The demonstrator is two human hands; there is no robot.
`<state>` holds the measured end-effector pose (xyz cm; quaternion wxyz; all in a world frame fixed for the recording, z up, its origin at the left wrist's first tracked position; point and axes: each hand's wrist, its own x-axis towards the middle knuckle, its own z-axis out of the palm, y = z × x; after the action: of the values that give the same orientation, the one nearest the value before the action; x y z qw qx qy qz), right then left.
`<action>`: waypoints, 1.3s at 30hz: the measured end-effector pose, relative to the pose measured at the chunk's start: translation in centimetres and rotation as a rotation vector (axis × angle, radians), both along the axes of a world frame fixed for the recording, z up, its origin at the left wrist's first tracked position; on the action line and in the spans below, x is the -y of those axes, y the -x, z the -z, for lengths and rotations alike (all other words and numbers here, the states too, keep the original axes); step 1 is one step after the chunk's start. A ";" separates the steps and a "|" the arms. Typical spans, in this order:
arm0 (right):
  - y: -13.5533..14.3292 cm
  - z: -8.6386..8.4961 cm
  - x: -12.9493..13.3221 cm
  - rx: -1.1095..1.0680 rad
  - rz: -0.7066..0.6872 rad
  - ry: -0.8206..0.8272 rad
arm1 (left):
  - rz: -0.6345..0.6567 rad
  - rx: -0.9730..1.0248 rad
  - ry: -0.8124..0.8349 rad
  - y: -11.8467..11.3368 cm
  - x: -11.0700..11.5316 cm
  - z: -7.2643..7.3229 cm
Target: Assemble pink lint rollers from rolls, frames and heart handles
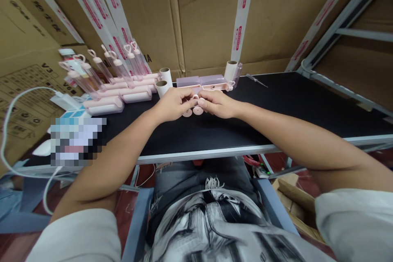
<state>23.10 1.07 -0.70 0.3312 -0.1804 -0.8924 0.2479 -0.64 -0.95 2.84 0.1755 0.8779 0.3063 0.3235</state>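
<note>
The left hand point(172, 104) and the right hand point(219, 104) meet above the black desk point(190, 141), the fingers of both pinching 1 small pink looped piece point(195, 97) between them. Just below the fingertips are 2 pink discs point(198, 110); whether they join the looped piece, I cannot tell. Behind the hands lie pale purple boxes point(211, 80) and a pink part point(215, 87), with 1 white tube point(230, 70) near their right end and 2 white tubes point(166, 77) near their left. Further left, clear tubes with pink loop caps point(118, 65) stand tilted among pink cases point(136, 95).
</note>
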 end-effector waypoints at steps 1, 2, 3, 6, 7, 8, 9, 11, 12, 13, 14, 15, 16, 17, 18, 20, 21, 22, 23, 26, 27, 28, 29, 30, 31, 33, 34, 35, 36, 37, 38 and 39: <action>0.1 0.0 0.1 -0.013 -0.002 0.007 | -0.003 -0.008 -0.013 0.0 0.0 0.0; 0.2 0.0 0.1 -0.030 -0.005 0.009 | -0.009 -0.012 -0.023 0.0 0.0 0.0; 0.2 0.0 0.1 -0.049 -0.011 0.010 | -0.016 -0.011 -0.033 0.0 0.0 0.0; 0.5 0.1 0.2 -0.110 -0.023 0.041 | -0.045 0.026 -0.057 -0.1 0.3 0.1; 0.5 0.0 0.3 -0.130 -0.022 0.068 | -0.054 0.046 -0.058 -0.2 0.4 0.1; 0.5 -0.1 0.3 -0.148 -0.017 0.101 | -0.057 0.065 -0.053 -0.3 0.5 0.1; 0.5 -0.2 0.4 -0.165 -0.010 0.137 | -0.058 0.083 -0.043 -0.3 0.6 0.2; 0.5 -0.5 0.6 -0.198 0.007 0.211 | -0.054 0.102 -0.019 -0.4 0.7 0.2; 0.5 -0.6 0.7 -0.216 0.012 0.247 | -0.051 0.112 -0.011 -0.4 0.7 0.3; 0.5 -0.7 0.8 -0.232 0.012 0.283 | -0.049 0.124 -0.008 -0.4 0.7 0.3; 0.5 -0.8 0.8 -0.244 0.009 0.320 | -0.048 0.137 -0.013 -0.3 0.6 0.4; 0.5 -0.8 0.8 -0.254 0.000 0.358 | -0.048 0.152 -0.023 -0.3 0.5 0.4; 0.5 -0.8 0.8 -0.266 -0.012 0.397 | -0.048 0.167 -0.036 -0.2 0.4 0.4; 0.5 -0.8 0.7 -0.281 -0.025 0.439 | -0.050 0.176 -0.049 -0.2 0.4 0.4; 0.5 -0.8 0.7 -0.301 -0.035 0.485 | -0.053 0.178 -0.062 -0.1 0.3 0.4; 0.6 -0.8 0.6 -0.350 -0.041 0.588 | -0.055 0.165 -0.083 0.0 0.3 0.3; 0.6 -0.9 0.6 -0.373 -0.037 0.641 | -0.054 0.153 -0.089 0.1 0.3 0.2; 0.6 -1.0 0.6 -0.390 -0.032 0.692 | -0.053 0.142 -0.093 0.1 0.3 0.2; 0.6 -1.2 0.7 -0.401 -0.028 0.735 | -0.052 0.129 -0.092 0.0 0.4 0.1; 0.6 -1.8 1.0 -0.428 -0.028 0.811 | -0.045 0.105 -0.071 -0.1 0.7 0.1; 0.6 -2.0 1.1 -0.437 -0.028 0.821 | -0.045 0.101 -0.064 -0.2 0.8 0.1; 0.6 -2.1 1.2 -0.444 -0.025 0.826 | -0.047 0.100 -0.060 -0.2 0.9 0.0; 0.6 -2.2 1.2 -0.451 -0.019 0.827 | -0.052 0.099 -0.059 -0.2 0.9 0.0; 0.6 -2.3 1.3 -0.456 -0.013 0.827 | -0.059 0.098 -0.061 -0.3 0.9 0.0; 0.7 -2.3 1.3 -0.460 -0.008 0.826 | -0.067 0.096 -0.062 -0.3 1.0 -0.1; 0.6 -2.3 1.4 -0.464 -0.011 0.823 | -0.078 0.094 -0.067 -0.3 1.0 -0.2; 0.6 -2.3 1.4 -0.465 -0.017 0.821 | -0.082 0.089 -0.068 -0.3 1.1 -0.3; 0.6 -2.3 1.4 -0.464 -0.023 0.820 | -0.088 0.085 -0.068 -0.3 1.1 -0.3; 0.5 -2.4 1.4 -0.461 -0.027 0.819 | -0.092 0.080 -0.068 -0.4 1.2 -0.4; 0.5 -2.4 1.4 -0.458 -0.027 0.817 | -0.096 0.075 -0.071 -0.4 1.3 -0.5; 0.5 -2.5 1.4 -0.453 -0.023 0.814 | -0.099 0.072 -0.076 -0.4 1.3 -0.5; 0.4 -2.6 1.5 -0.448 -0.014 0.810 | -0.100 0.071 -0.082 -0.4 1.4 -0.5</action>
<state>22.68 -0.40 1.92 0.4170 -0.2315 -0.6311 0.6117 -0.22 -2.31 3.38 0.1337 0.8559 0.3299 0.3751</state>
